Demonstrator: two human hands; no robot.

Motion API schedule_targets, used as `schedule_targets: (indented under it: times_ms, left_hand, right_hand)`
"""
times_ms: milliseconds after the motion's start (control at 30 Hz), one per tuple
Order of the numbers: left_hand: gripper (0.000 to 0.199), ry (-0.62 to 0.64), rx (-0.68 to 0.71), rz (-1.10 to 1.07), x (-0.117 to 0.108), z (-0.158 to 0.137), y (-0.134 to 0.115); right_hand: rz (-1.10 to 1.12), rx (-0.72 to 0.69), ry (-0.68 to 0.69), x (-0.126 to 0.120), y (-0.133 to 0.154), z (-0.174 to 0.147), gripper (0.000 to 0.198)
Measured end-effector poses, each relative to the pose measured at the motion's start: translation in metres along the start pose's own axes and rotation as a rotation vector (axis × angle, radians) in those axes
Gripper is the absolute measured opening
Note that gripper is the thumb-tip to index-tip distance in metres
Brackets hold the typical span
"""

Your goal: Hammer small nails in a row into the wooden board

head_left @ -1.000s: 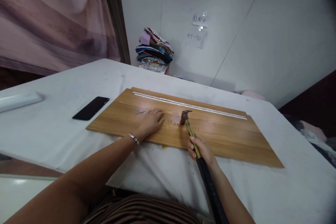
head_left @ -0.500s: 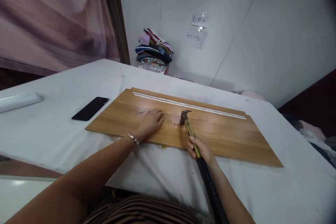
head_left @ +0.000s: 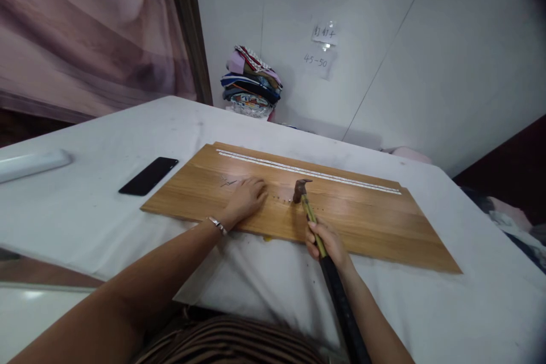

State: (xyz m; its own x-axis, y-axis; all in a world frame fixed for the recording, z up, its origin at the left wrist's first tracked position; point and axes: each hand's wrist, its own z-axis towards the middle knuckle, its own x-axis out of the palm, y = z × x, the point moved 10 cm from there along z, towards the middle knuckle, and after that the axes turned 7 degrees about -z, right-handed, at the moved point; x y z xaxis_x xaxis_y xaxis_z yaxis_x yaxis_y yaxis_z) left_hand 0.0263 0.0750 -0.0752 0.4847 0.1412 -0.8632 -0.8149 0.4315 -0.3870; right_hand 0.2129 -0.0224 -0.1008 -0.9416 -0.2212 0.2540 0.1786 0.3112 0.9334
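Note:
A brown wooden board (head_left: 379, 224) lies across the white table. My left hand (head_left: 246, 200) rests flat on its left half, fingers stretched out and holding nothing. Close to its fingertips are several loose nails (head_left: 229, 183) on the wood. My right hand (head_left: 327, 243) is wrapped round the yellow part of a claw hammer's handle (head_left: 309, 210), with the black end reaching back under my forearm. The rusty hammer head (head_left: 299, 190) is at the middle of the board, over a row of small nail heads (head_left: 279, 200). Whether it touches a nail, I cannot tell.
Two white measuring strips (head_left: 307, 172) run along the board's far side. A black phone (head_left: 148, 176) lies left of the board, with a white roll (head_left: 34, 165) farther left. Folded cloths (head_left: 251, 82) are stacked by the wall beyond the white table (head_left: 478, 227).
The view has shifted very slightly. Both hands, the hammer and the board keep the same places relative to one another.

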Motion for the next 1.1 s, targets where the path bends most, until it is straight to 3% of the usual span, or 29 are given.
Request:
schedule_targets:
  times_ms: [1100]
  left_hand:
    - [0.026,-0.016,0.002,-0.009,-0.0043,-0.0009,-0.0014]
  right_hand:
    - [-0.033,0.020,-0.012,0.0035,0.0021,-0.0011,0.042]
